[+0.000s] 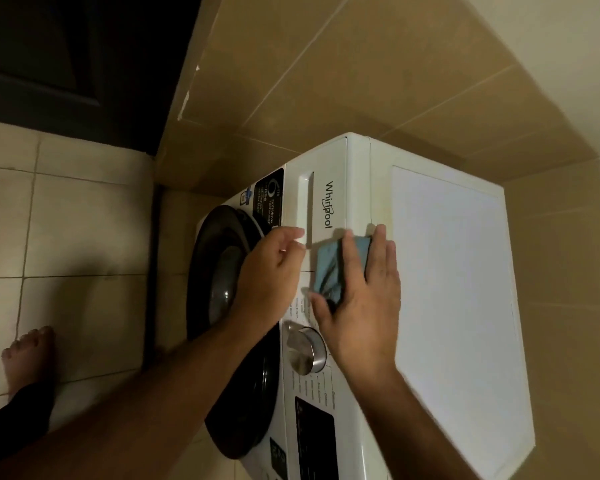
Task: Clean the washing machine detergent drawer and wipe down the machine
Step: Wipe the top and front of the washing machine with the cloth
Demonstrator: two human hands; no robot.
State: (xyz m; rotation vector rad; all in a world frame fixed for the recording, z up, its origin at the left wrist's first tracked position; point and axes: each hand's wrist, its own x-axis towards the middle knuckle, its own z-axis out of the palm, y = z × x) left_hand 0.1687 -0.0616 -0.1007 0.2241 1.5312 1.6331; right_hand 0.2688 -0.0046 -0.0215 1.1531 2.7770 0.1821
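Observation:
A white front-loading washing machine (447, 271) stands in a tiled corner, seen rotated in the head view. Its detergent drawer (321, 188), with a brand name and a recessed handle, sits closed in the front panel. My left hand (274, 271) has its fingertips curled at the near end of the drawer handle. My right hand (364, 306) lies flat with straight fingers, pressing a folded blue-grey cloth (329, 268) against the front panel's top edge beside the drawer.
A silver program dial (307, 349) and a dark display (314, 431) lie below my right hand. The round dark door (229, 271) faces the tiled floor. My bare foot (28, 355) stands at left. A dark doorway (66, 57) lies beyond.

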